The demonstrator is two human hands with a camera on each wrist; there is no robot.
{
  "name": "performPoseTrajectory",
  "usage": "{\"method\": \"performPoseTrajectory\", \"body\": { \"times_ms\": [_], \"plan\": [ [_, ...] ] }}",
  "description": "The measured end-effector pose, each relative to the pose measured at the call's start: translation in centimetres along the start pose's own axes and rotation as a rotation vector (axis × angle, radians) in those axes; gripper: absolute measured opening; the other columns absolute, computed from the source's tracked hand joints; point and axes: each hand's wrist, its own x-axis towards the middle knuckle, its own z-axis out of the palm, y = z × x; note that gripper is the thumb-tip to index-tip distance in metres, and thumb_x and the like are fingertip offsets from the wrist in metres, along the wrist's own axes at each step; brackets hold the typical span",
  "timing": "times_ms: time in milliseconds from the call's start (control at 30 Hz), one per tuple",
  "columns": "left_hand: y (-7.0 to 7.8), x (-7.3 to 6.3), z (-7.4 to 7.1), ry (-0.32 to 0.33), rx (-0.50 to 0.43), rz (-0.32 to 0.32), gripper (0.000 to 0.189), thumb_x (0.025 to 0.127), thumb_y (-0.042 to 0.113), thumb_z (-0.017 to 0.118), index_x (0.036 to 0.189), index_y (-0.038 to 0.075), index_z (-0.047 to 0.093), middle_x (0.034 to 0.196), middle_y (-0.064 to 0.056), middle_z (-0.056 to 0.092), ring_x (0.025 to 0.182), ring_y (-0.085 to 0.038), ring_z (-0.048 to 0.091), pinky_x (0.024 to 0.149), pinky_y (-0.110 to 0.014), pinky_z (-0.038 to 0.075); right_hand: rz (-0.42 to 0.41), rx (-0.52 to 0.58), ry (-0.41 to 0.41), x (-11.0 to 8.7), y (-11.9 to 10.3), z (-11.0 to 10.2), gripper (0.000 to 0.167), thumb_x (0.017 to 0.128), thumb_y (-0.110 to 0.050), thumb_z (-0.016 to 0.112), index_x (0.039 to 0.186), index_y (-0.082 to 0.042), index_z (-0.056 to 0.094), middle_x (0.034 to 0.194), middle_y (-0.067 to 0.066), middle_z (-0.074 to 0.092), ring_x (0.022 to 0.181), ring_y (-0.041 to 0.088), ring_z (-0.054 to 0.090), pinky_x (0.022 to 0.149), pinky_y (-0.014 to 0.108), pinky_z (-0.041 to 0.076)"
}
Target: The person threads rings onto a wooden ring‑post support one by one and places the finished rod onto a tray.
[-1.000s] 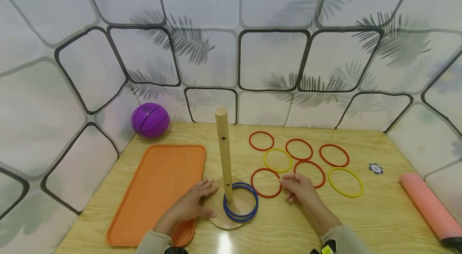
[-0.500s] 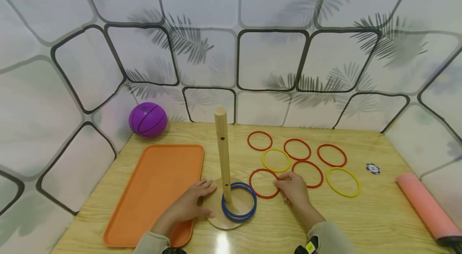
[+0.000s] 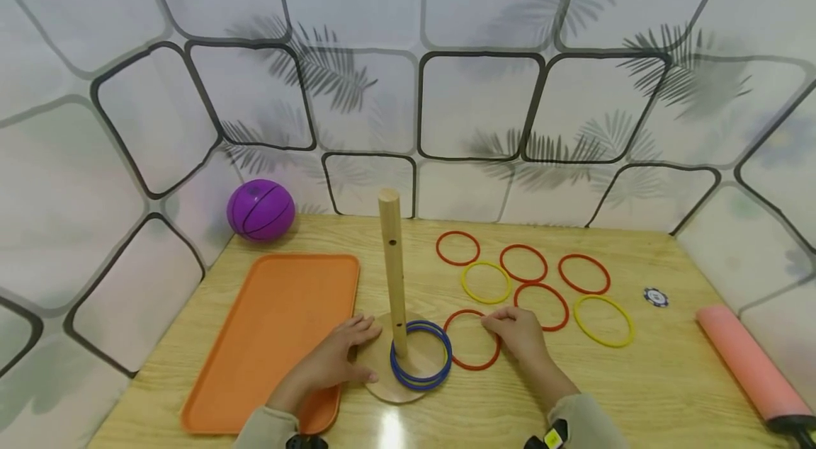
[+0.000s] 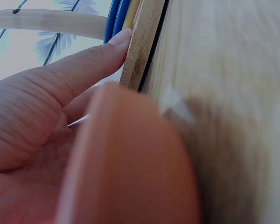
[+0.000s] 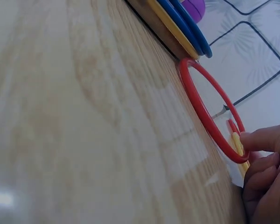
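My left hand (image 3: 338, 357) lies with spread fingers at the left side of the round wooden base (image 3: 376, 385); in the left wrist view its thumb (image 4: 98, 58) touches the base's edge. From the base rises a wooden post (image 3: 395, 272), encircled by blue rings (image 3: 450, 357) with a yellow ring (image 4: 130, 14) under them. My right hand (image 3: 519, 336) pinches the far right edge of a red ring (image 5: 196, 100) between thumb and finger. The near side of that ring tilts down close to the table, right of the base.
An orange tray (image 3: 293, 336) lies left of the base, with a purple ball (image 3: 261, 209) behind it. Several red rings and two yellow rings (image 3: 613, 346) lie farther back and right. A poker chip (image 3: 655, 297) and a pink cylinder (image 3: 752, 364) are at the right.
My right hand has come left to the near red ring and taken its edge. The ring has shifted slightly toward me. My left hand stays on the base.
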Motion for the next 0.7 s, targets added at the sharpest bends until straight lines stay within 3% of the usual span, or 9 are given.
{"method": "performPoseTrajectory", "body": {
  "times_ms": [133,267,533,700],
  "plan": [
    [0.0,0.0,0.0,-0.001,-0.002,0.000,0.077,0.070,0.026,0.083,0.133,-0.003,0.051,0.145,-0.023,0.037,0.137,-0.045,0.022,0.109,-0.062,0.014,-0.024,0.038,-0.019,-0.3,0.4,-0.3,0.019,0.078,-0.021,0.077,0.079,-0.005,0.068,0.067,-0.002,0.058,0.063,0.012,0.048,0.055,0.022,0.041],
    [0.1,0.0,-0.1,0.005,-0.006,-0.001,0.077,0.069,0.026,0.083,0.133,-0.003,0.051,0.145,-0.023,0.037,0.137,-0.045,0.022,0.110,-0.061,0.014,0.010,0.124,-0.074,-0.7,0.4,-0.7,0.021,0.079,-0.021,0.077,0.082,-0.003,0.065,0.067,-0.002,0.054,0.057,0.010,0.045,0.049,0.021,0.040],
    [-0.1,0.0,-0.1,0.006,-0.005,-0.002,0.076,0.070,0.026,0.083,0.133,-0.002,0.052,0.145,-0.023,0.038,0.137,-0.044,0.022,0.110,-0.061,0.015,0.032,0.279,-0.242,-0.7,0.5,-1.7,0.026,0.083,-0.020,0.073,0.093,0.001,0.062,0.061,0.001,0.056,0.044,0.009,0.042,0.042,0.021,0.040],
    [-0.2,0.0,0.0,0.002,-0.004,0.008,0.074,0.071,0.026,0.082,0.133,-0.002,0.052,0.145,-0.023,0.037,0.137,-0.044,0.022,0.110,-0.061,0.015,0.001,0.392,-0.413,-0.4,1.3,-2.9,0.037,0.089,-0.017,0.066,0.116,0.006,0.054,0.070,0.004,0.062,0.043,0.007,0.044,0.041,0.019,0.041]
  ]
}}
